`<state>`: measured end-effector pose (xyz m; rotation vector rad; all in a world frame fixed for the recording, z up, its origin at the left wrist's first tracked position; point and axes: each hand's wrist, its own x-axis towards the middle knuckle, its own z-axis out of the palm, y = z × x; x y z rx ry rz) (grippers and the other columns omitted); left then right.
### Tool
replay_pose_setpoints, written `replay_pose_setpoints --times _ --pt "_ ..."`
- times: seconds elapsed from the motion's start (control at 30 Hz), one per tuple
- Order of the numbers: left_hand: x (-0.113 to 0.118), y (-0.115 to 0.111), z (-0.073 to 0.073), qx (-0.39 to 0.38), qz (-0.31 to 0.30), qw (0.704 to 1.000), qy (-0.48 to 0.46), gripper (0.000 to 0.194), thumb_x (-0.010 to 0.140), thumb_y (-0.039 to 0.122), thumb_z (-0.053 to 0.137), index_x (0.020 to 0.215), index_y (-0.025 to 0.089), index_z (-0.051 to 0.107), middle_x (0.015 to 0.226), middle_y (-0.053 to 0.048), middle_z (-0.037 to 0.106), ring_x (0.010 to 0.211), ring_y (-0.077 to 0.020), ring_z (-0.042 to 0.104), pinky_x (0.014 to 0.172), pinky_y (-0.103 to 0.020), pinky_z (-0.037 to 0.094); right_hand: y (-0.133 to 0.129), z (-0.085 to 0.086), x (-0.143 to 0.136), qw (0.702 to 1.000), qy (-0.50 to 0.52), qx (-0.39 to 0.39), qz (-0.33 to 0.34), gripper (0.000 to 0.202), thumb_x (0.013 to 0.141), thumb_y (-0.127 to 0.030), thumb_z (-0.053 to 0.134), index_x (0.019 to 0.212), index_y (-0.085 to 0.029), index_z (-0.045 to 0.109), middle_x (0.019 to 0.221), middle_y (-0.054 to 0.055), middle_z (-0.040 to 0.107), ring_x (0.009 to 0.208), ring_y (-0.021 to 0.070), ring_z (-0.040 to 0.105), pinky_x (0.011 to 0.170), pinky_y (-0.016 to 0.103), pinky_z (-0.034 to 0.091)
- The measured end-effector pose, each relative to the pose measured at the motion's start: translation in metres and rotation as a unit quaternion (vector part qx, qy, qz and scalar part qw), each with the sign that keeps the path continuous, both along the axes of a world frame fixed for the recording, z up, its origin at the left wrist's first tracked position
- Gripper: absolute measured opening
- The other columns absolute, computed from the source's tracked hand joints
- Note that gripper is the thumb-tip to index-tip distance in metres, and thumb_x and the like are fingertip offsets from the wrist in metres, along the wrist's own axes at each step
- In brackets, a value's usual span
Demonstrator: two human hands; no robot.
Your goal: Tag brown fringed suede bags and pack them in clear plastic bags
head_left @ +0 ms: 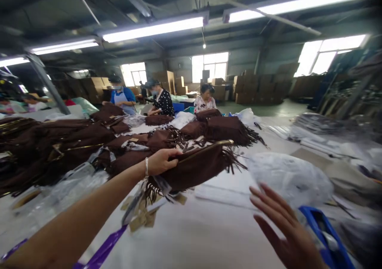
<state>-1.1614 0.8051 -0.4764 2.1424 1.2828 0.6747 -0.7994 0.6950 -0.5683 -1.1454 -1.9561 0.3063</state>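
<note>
My left hand (pixel 162 161) is closed on the top edge of a dark brown fringed bag (pixel 197 165), with the thumb on the near side. The bag hangs tilted above the white table, its gold-coloured zip edge upward and fringe at both ends. Below it lie several tan cardboard tags (pixel 143 219) and a purple ribbon (pixel 109 245). To the right, my right hand (pixel 280 225) is slightly blurred, its fingers stretched out and holding nothing. It is in front of a clear plastic bag pile (pixel 292 177), beside a blue tape dispenser (pixel 326 237).
Brown bags (pixel 59 141) are heaped at the left, and more brown bags (pixel 228 127) lie ahead. A roll of tape (pixel 26 199) sits among plastic at the left. Several co-workers (pixel 164 102) are across the table, with cardboard boxes (pixel 259 90) stacked behind.
</note>
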Motion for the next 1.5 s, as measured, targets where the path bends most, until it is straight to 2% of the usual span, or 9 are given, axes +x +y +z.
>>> replay_pose_setpoints --times 0.07,0.17,0.4,0.6,0.77,0.97,1.2,1.33,1.5 --pt "0.039 -0.03 -0.01 -0.067 -0.061 0.996 0.013 0.035 0.073 0.021 0.052 0.105 0.014 0.065 0.09 0.001 0.067 0.088 -0.019 0.058 0.084 -0.025 0.043 0.004 0.029 0.001 0.986 -0.128 0.107 -0.004 0.042 0.085 -0.034 0.053 0.128 -0.033 0.05 0.136 0.001 0.048 0.135 0.027 0.03 0.112 0.051 0.024" --pt "0.081 -0.062 -0.048 -0.138 -0.146 0.979 0.03 0.033 0.069 0.014 0.052 0.098 0.017 0.068 0.081 0.004 0.066 0.078 -0.0153 0.057 0.075 -0.021 0.043 0.001 0.038 0.003 0.969 -0.244 0.002 0.047 0.034 0.085 -0.027 0.054 0.119 -0.028 0.056 0.114 0.003 0.062 0.11 0.0229 0.055 0.097 0.04 0.042" --pt "0.1 -0.091 -0.127 -0.252 -0.153 0.947 0.125 0.05 0.06 0.029 0.075 0.108 0.022 0.064 0.089 -0.001 0.069 0.083 -0.0221 0.06 0.073 -0.025 0.043 -0.042 -0.032 0.03 0.942 -0.22 -0.246 0.06 0.017 0.088 -0.03 0.047 0.088 -0.023 0.063 0.083 0.001 0.066 0.079 0.0182 0.061 0.071 0.028 0.044" --pt "0.07 -0.092 -0.118 -0.174 -0.232 0.925 0.247 0.052 0.062 0.004 0.058 0.11 0.022 0.063 0.096 -0.002 0.068 0.089 -0.0219 0.06 0.078 -0.027 0.044 -0.059 0.001 0.033 0.946 -0.181 -0.264 0.058 0.022 0.089 -0.038 0.046 0.091 -0.024 0.063 0.083 0.0 0.067 0.079 0.0179 0.061 0.068 0.027 0.044" --pt "0.045 -0.089 -0.12 -0.233 -0.29 0.922 0.106 0.047 0.067 0.01 0.059 0.113 0.02 0.061 0.098 0.002 0.067 0.091 -0.0181 0.06 0.083 -0.023 0.045 -0.057 0.036 0.034 0.949 -0.149 -0.271 0.069 0.025 0.087 -0.043 0.049 0.091 -0.024 0.064 0.081 0.0 0.068 0.077 0.018 0.061 0.068 0.026 0.046" --pt "0.035 -0.08 -0.138 -0.182 -0.218 0.959 0.004 0.038 0.075 0.016 0.058 0.112 0.015 0.061 0.104 -0.003 0.067 0.096 -0.0208 0.06 0.088 -0.028 0.046 -0.019 0.034 0.033 0.949 -0.13 -0.276 0.08 0.023 0.086 -0.041 0.051 0.093 -0.024 0.065 0.085 -0.002 0.069 0.081 0.0187 0.062 0.071 0.026 0.048" --pt "0.027 -0.059 -0.071 0.173 -0.154 0.966 0.112 0.046 0.083 0.006 0.043 0.126 0.018 0.052 0.109 -0.008 0.063 0.101 -0.019 0.057 0.091 -0.031 0.046 0.006 0.043 0.041 0.983 -0.112 -0.132 0.058 0.022 0.086 -0.034 0.055 0.103 -0.025 0.065 0.091 -0.001 0.07 0.083 0.0172 0.065 0.073 0.025 0.052" --pt "0.026 -0.086 -0.079 0.316 -0.134 0.922 0.18 0.054 0.085 0.0 0.037 0.134 0.021 0.043 0.119 -0.007 0.059 0.106 -0.0196 0.054 0.094 -0.036 0.046 -0.011 0.002 0.052 0.987 -0.128 0.045 0.091 0.03 0.088 -0.02 0.053 0.116 -0.027 0.06 0.119 0.003 0.063 0.112 0.0193 0.057 0.098 0.034 0.046" --pt "0.044 -0.153 -0.207 0.355 -0.133 0.895 0.235 0.044 0.092 0.006 0.034 0.135 0.013 0.041 0.129 -0.011 0.054 0.119 -0.0243 0.049 0.094 -0.039 0.048 -0.058 -0.135 0.063 0.969 -0.206 0.087 0.109 0.043 0.089 -0.008 0.04 0.126 -0.028 0.053 0.125 0.004 0.06 0.122 0.0197 0.049 0.103 0.044 0.043"
